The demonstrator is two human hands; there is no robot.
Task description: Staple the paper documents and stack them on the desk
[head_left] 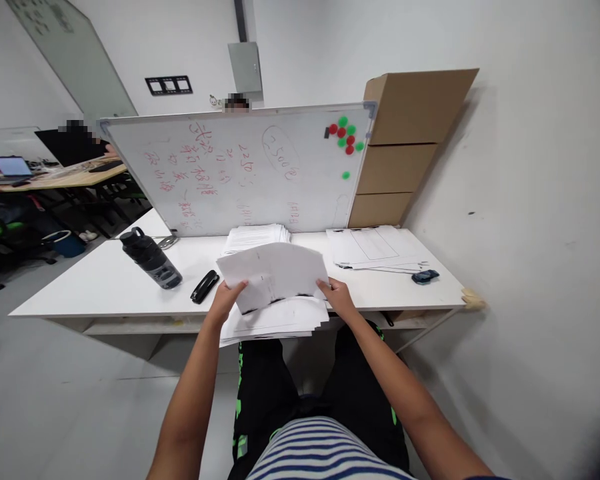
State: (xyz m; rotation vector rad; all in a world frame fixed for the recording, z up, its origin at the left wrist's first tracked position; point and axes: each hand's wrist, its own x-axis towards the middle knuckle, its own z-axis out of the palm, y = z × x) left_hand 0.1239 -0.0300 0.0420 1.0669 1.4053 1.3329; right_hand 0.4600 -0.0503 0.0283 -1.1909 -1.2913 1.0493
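Between my two hands a printed sheet of paper [280, 270] is held up and bowed; whether it is one sheet or several I cannot tell. My left hand [225, 300] pinches its left edge, thumb on top. My right hand [337, 295] grips the right edge in the same way. Beneath it, at the desk's front edge, lies a loose paper stack [280, 323] with uneven edges. Behind the held sheet another paper pile [257, 235] is partly hidden. A black stapler [205, 287] lies just left of my left hand.
A dark water bottle [153, 259] stands left on the white desk [90, 280]. More papers [380, 248] lie at the right, with a small dark object [425, 276] beside them. A whiteboard [220, 173] and stacked cardboard boxes [400, 150] stand along the back. People sit behind.
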